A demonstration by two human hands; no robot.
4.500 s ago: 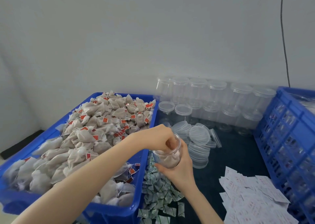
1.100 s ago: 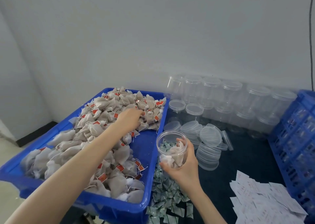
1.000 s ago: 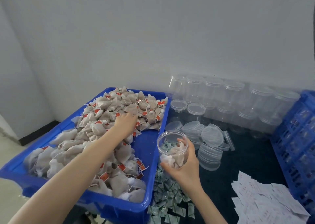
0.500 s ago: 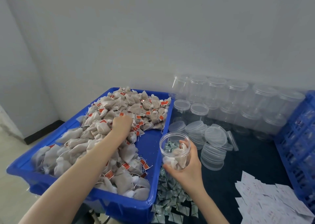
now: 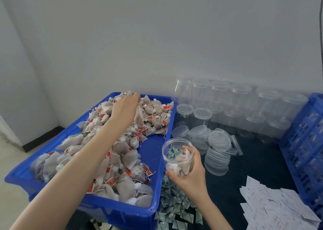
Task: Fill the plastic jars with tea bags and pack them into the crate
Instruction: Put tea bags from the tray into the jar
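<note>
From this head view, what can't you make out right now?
- Left hand: fingertips buried among the grey tea bags; its grip is unclear.
- Blue lattice crate: cut by the right edge, contents unreadable.
- White paper slips: print too small.
- Clear plastic jar: the right hand hides its base.

Paper slips, green sachets

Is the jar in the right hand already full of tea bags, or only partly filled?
Partly filled. The jar held by the right hand has tea bags only in its lower part; its lidless upper part is empty.
</note>
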